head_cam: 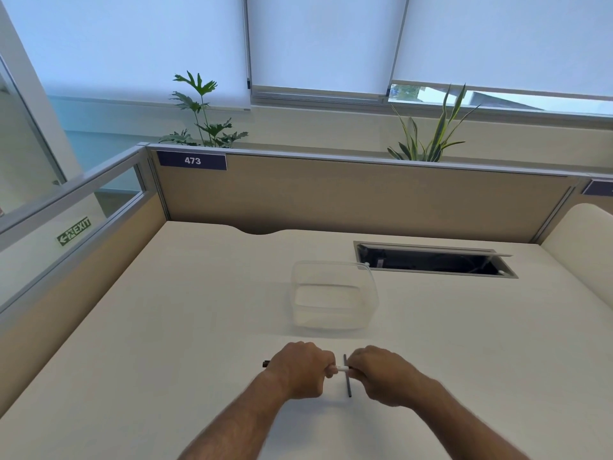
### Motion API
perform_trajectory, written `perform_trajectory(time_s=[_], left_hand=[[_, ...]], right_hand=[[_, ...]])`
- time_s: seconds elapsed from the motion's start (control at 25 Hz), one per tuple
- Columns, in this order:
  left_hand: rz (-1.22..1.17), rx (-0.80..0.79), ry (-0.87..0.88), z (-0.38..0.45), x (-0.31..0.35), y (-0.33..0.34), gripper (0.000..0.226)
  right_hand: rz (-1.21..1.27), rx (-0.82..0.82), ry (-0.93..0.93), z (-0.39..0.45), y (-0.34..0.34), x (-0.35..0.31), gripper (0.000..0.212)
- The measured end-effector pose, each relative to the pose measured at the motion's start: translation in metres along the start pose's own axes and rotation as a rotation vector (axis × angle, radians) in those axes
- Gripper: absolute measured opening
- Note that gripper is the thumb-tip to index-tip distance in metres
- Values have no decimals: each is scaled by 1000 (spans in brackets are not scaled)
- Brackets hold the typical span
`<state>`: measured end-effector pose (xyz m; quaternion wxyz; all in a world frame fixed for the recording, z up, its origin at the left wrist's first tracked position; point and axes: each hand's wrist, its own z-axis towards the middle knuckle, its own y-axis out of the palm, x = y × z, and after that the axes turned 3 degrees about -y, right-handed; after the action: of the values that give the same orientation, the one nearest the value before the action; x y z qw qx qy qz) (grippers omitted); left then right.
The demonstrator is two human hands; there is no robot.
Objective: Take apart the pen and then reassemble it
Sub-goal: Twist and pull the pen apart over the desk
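Observation:
Both my hands hold a pen just above the white desk near its front edge. My left hand [303,368] is closed around the pen body, whose dark end [266,363] sticks out to the left. A short white section of the pen [342,368] shows between my hands. My right hand [378,373] is closed on the pen's right end, which is hidden in the fingers. A thin dark pen part [347,380] lies on the desk between my hands, pointing away from me.
A clear plastic container [333,295] stands on the desk [199,327] beyond my hands. An open cable hatch [434,260] is at the back right. Beige partition walls close the desk at the back and left.

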<state>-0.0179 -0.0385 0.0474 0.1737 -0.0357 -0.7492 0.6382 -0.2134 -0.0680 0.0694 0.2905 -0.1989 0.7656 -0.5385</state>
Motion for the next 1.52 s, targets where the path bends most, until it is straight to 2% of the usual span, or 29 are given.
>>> perform_trajectory(time_s=[0.12, 0.32, 0.4, 0.48, 0.52, 0.56, 0.6, 0.68, 0.72, 1.04, 1.28, 1.52], left_hand=[[-25, 11, -1, 0, 3, 1, 19], [-110, 55, -3, 1, 2, 3, 23], [-119, 70, 5, 2, 1, 5, 29], [-113, 79, 11, 2, -1, 6, 33], [-115, 84, 13, 1, -2, 6, 33], [-121, 91, 15, 1, -3, 6, 32], [-128, 95, 15, 0, -4, 5, 30], [-138, 97, 29, -1, -4, 5, 25], [-146, 96, 41, -2, -3, 5, 24], [-208, 57, 91, 2, -1, 6, 27], [-154, 57, 113, 4, 3, 7, 25], [-196, 38, 79, 0, 5, 0, 26]], right_hand=[[-65, 88, 69, 1, -1, -2, 16], [-25, 240, 177, 3, -4, -14, 13], [22, 221, 154, 1, -5, -14, 30], [109, 60, 99, 0, -5, -7, 63], [133, -32, 82, -1, -6, -4, 71], [142, -96, 62, -1, -6, -1, 67], [142, -130, 33, 0, -5, 1, 53], [104, -122, -10, 3, -3, 3, 26], [76, -96, -12, 4, -2, 3, 22], [-126, 110, 24, 3, -2, -1, 16], [-109, 230, 59, 0, -2, -2, 16], [-98, 337, 33, 0, 5, -1, 13]])
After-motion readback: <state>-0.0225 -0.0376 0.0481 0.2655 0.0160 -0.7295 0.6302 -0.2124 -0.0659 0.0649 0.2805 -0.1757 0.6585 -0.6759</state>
